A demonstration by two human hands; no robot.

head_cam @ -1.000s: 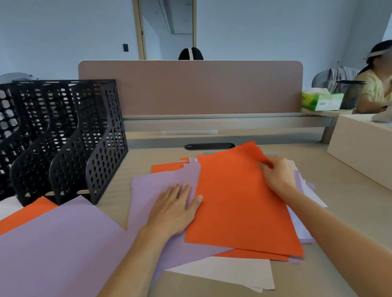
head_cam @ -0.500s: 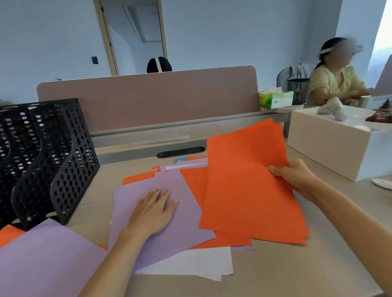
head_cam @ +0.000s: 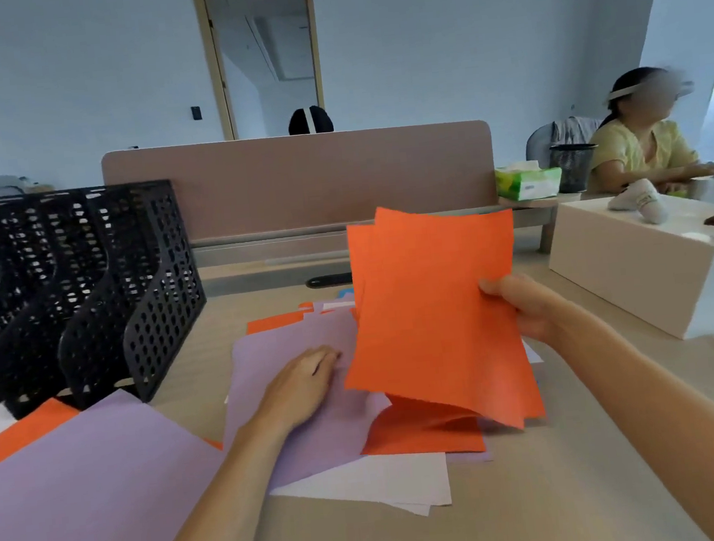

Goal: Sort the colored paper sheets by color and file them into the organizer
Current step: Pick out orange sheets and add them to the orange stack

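Observation:
My right hand (head_cam: 524, 306) grips the right edge of two orange sheets (head_cam: 433, 315), lifted off the desk and tilted toward me. My left hand (head_cam: 301, 384) lies flat on a purple sheet (head_cam: 285, 355) atop the mixed pile, which also shows another orange sheet (head_cam: 423, 434) and white sheets (head_cam: 375, 482). A black perforated organizer (head_cam: 86, 287) with several slots stands at the left. In front of it lie a large purple sheet (head_cam: 76, 502) over an orange one (head_cam: 22, 433).
A white box (head_cam: 634, 269) sits at the right with a small white item on top. A pink divider panel (head_cam: 298, 180) closes the desk's far side. A person sits at the far right beside a tissue pack (head_cam: 527, 182) and a mesh cup (head_cam: 572, 166).
My right hand has raised the orange sheets from the pile and tipped them upright. My left hand stays pressed on the purple sheet.

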